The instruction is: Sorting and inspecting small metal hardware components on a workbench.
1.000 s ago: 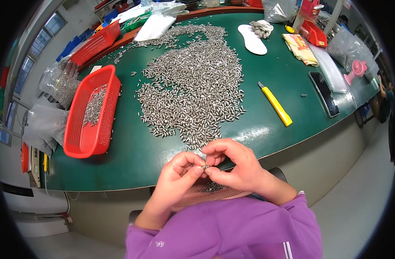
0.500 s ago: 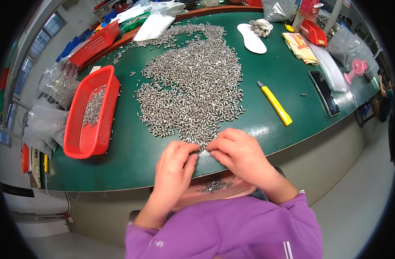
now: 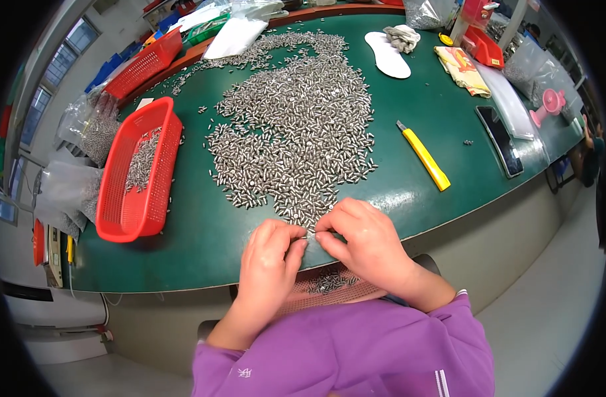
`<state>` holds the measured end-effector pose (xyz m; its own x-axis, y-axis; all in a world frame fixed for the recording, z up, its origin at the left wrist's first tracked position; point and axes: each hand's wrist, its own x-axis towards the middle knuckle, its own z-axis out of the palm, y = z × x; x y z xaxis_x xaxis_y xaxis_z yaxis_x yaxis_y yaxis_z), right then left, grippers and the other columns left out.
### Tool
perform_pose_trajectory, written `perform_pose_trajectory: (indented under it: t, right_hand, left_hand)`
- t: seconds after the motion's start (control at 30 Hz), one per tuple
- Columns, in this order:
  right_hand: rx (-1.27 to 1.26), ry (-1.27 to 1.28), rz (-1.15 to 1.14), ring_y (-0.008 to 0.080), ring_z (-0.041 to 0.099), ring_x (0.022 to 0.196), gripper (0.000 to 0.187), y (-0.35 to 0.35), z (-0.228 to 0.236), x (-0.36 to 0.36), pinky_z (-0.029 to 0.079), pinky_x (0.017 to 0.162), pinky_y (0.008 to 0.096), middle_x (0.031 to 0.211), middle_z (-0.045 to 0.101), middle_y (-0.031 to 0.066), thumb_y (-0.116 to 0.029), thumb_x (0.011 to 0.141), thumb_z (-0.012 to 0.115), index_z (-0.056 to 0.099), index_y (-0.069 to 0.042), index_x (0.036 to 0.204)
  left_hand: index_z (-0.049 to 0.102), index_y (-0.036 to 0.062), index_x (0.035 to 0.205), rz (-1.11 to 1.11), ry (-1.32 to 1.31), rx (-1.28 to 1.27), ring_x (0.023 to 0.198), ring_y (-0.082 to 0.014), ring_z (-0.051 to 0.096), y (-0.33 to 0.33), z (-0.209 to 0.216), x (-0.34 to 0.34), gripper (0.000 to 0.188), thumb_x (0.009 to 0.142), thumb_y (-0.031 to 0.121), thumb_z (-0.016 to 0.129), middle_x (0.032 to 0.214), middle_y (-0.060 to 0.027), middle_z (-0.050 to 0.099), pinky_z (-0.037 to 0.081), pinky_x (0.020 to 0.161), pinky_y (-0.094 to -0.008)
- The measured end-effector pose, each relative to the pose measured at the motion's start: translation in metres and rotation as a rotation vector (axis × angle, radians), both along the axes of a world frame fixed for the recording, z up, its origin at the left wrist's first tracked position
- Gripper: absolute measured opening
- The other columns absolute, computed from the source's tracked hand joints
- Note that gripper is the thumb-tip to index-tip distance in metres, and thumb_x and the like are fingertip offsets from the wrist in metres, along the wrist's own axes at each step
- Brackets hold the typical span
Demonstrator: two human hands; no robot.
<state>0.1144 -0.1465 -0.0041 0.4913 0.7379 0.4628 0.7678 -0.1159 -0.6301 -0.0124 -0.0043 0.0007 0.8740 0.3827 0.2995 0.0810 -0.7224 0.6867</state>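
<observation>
Small, shiny silver metal pieces point(image 3: 296, 126) lie piled on the flat green worktop point(image 3: 197, 264), right by the bent fingertips of the left hand point(image 3: 266, 258) and right hand point(image 3: 364, 238). The hands are a bit apart; I can't tell if they pinch any.

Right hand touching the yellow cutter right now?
Apart. The head view shows bare green table between the right hand and the yellow cutter, which lies beyond it.

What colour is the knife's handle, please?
The handle is yellow, seen best in the head view.
</observation>
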Motion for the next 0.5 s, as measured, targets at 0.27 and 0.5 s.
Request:
perform_pose_trajectory:
  t: [0.27, 0.5]
  right_hand:
    - [-0.032, -0.095, -0.097, 0.0315, 0.061, 0.079, 0.015, 0.0, 0.002, -0.011, 0.052, 0.068, 0.0419, 0.084, 0.059, 0.0094, -0.006, 0.081, 0.076, 0.063, -0.006, 0.089]
    - [-0.029, -0.077, -0.113, 0.032, 0.062, 0.079, 0.016, -0.005, 0.001, -0.014, 0.053, 0.069, 0.0416, 0.085, 0.059, 0.0103, -0.004, 0.081, 0.075, 0.063, -0.005, 0.091]
  left_hand:
    - [0.067, 0.0018, 0.096, 0.007, 0.018, 0.033, 0.089, -0.0329, 0.063, 0.0, 0.0, 0.0, 0.013, 0.084, 0.001, 0.073, 0.096, -0.0125, 0.063, 0.052, 0.077, -0.0415]
    - [0.065, 0.0003, 0.1, 0.042, -0.063, -0.312, 0.073, -0.0187, 0.064, -0.004, -0.004, -0.007, 0.009, 0.092, 0.002, 0.069, 0.096, -0.0097, 0.066, 0.053, 0.065, -0.0311]
